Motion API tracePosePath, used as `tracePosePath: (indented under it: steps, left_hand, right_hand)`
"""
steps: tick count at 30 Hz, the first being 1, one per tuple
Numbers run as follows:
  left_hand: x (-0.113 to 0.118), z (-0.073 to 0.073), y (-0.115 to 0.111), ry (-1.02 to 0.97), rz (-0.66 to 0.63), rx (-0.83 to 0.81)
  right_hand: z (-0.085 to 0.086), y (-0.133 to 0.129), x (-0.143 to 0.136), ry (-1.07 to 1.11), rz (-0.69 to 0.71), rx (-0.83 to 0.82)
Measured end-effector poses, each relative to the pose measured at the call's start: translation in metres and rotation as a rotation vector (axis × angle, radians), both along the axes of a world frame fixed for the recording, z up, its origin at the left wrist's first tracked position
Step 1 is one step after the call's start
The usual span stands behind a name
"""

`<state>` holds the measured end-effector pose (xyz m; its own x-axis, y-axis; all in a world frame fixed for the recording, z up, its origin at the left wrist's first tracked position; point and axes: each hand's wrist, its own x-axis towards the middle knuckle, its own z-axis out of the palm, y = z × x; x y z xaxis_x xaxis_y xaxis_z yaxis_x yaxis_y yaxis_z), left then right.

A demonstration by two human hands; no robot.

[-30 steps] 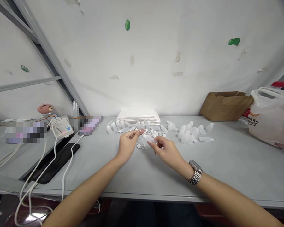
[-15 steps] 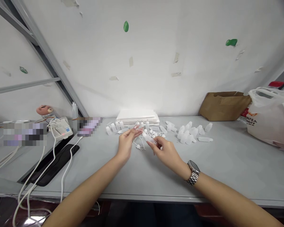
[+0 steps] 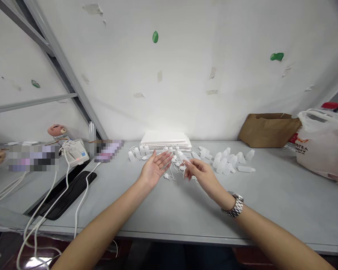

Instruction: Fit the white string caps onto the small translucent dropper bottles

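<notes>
One slim, translucent white plastic bottle (image 3: 182,156): pinching it, tilted, in the right hand (image 3: 202,174), above the grey table (image 3: 169,213) toward its back edge; with fingers spread on the left hand (image 3: 154,170); apparently mid-handling, calling next for a steady grip.

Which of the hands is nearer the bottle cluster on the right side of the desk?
Right. The right hand, holding a small bottle, is just left of the bottle cluster; the left hand, open with palm showing, is farther left.
</notes>
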<state>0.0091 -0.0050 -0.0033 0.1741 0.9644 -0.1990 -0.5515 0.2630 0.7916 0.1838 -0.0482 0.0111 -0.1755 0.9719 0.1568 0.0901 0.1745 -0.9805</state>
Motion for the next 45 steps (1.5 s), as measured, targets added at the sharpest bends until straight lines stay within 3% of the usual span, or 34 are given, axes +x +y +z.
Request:
tracePosePath:
  steps: [4, 8, 12, 14, 17, 20, 26, 31, 38, 45]
  left_hand:
    - [-0.003, 0.003, 0.001, -0.047, -0.053, -0.009]
    - [0.001, 0.004, -0.002, 0.048, -0.026, 0.047]
    - [0.008, 0.009, -0.013, 0.295, 0.066, 0.364]
    - [0.012, 0.012, -0.02, 0.35, -0.007, 0.473]
    - [0.014, 0.014, -0.025, 0.357, -0.151, 0.479]
    - [0.013, 0.015, -0.025, 0.294, -0.186, 0.4]
    - [0.013, 0.007, -0.02, 0.321, -0.164, 0.387]
    - [0.015, 0.0, -0.02, 0.399, -0.034, 0.342]
    - [0.013, 0.006, -0.019, 0.321, 0.015, 0.392]
    - [0.013, 0.004, -0.02, 0.41, 0.034, 0.394]
  right_hand:
    - [0.004, 0.003, 0.004, 0.077, -0.04, -0.006]
    - [0.004, 0.004, 0.006, 0.156, -0.024, -0.025]
    - [0.005, 0.003, 0.007, 0.305, 0.206, -0.2]
    - [0.004, 0.002, 0.007, 0.36, 0.351, -0.314]
    - [0.001, 0.002, 0.006, 0.392, 0.488, -0.427]
    - [-0.003, 0.002, 0.005, 0.382, 0.519, -0.484]
    - [-0.01, 0.003, 0.0, 0.291, 0.438, -0.411]
    - [-0.024, 0.005, -0.008, 0.023, 0.089, -0.109]
    - [-0.014, 0.005, -0.007, 0.239, 0.253, -0.311]
    - [-0.02, 0.008, -0.005, 0.082, 0.085, -0.15]
